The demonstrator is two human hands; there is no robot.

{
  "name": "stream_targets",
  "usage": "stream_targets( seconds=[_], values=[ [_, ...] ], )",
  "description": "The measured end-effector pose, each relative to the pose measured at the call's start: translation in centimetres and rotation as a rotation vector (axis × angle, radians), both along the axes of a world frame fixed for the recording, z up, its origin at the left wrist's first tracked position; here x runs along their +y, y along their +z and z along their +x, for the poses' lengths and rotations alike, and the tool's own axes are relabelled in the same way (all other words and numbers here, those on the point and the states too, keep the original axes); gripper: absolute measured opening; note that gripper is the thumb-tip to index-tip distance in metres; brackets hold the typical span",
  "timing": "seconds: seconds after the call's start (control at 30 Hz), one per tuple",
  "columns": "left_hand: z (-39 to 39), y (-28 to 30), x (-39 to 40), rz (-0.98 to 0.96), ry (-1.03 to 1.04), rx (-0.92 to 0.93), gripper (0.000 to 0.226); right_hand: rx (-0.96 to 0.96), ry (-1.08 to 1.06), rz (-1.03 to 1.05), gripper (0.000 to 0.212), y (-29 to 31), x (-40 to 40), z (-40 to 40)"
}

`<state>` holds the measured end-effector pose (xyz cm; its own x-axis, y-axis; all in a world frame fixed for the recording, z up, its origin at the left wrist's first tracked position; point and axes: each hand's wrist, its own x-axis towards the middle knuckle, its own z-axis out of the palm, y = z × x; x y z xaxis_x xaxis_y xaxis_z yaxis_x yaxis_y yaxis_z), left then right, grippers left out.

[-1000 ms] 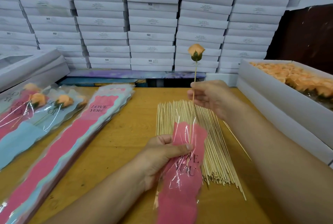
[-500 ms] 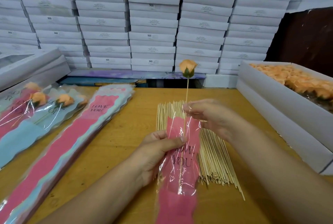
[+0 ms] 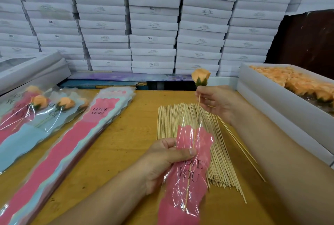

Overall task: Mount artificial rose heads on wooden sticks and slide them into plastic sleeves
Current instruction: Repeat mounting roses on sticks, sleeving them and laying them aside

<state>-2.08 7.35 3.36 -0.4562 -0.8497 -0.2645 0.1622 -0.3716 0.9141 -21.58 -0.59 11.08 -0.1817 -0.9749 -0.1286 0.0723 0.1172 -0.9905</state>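
Head view showed two hands: the left hand (image 3: 163,159) gripped one pink sleeve (image 3: 188,176), the right hand (image 3: 215,101) pinched one stick (image 3: 196,125) just under its rose (image 3: 200,77), its lower end inside the sleeve. Three sleeved roses (image 3: 38,101) lay far left on the worktop (image 3: 126,134).

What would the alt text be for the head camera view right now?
The right hand pinches a stick topped with an orange rose head, its lower end inside a pink sleeve gripped by the left hand, above loose sticks.
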Motion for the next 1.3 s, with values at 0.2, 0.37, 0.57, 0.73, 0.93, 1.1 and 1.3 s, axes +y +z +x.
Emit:
stream_targets(
  seconds=[0.2, 0.37, 0.57, 0.73, 0.93, 1.1, 1.3],
  values=[
    [0.1, 0.3, -0.2, 0.016, 0.024, 0.014, 0.038, 0.032, 0.088, 0.003, 0.004, -1.2, 1.1, 0.5],
    [0.4, 0.7, -0.3, 0.019, 0.053, 0.037, 0.053, 0.088, 0.171, 0.056, 0.026, -2.3, 2.3, 1.3],
    [0.5, 0.8, -0.2, 0.018, 0.059, 0.032, 0.075, 0.122, 0.254, 0.11, 0.021, -2.8, 3.0, 1.3],
    [0.4, 0.7, -0.2, 0.05, 0.051, 0.051, 0.043, 0.106, 0.283, 0.075, 0.052, -1.5, 2.8, -0.1],
    [0.4, 0.7, -0.1, 0.045, 0.039, 0.036, 0.06, 0.217, 0.263, -0.181, 0.028, -0.4, 2.0, -0.6],
    [0.4, 0.7, -0.1, 0.056, 0.034, 0.044, 0.061, 0.336, 0.224, -0.211, 0.027, -0.8, 2.0, -0.5],
    [0.5, 0.9, -0.1, 0.045, 0.04, 0.038, 0.057, 0.384, 0.263, -0.248, 0.028, -1.4, 2.7, -0.4]
  ],
)
